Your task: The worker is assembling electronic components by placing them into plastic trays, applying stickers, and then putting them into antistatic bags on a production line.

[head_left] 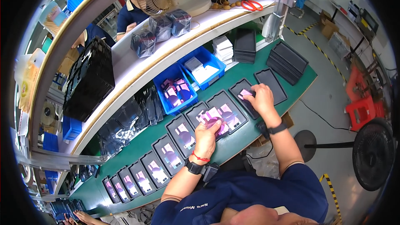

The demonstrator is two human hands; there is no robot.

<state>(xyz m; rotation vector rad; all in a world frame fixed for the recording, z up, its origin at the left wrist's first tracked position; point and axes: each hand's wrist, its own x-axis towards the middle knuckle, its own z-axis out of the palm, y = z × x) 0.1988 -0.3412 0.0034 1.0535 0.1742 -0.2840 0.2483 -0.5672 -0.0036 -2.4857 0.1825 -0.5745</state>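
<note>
My left hand (205, 138) is closed round a loose bunch of shiny purple-pink film-like pieces (221, 127), held over the black trays near the table's front edge. To its right, the thumb and fingers of my right hand (264, 102) pinch a small pinkish-purple piece (245, 94) at a shallow black tray (236, 88). Just left of that, a black tray (243, 121) carries similar flat purple and white pieces, partly behind my left hand. A row of such filled trays, including one tray (181, 118), runs down to the lower left.
Blue bins hold purple pieces (178, 93) and white packs (201, 71). Stacked black trays (287, 63) and a single tray (273, 84) sit at the right end. Above is a shelf (125, 64) with wrapped parts and red scissors (251, 5). Co-workers and a floor fan (373, 154) are nearby.
</note>
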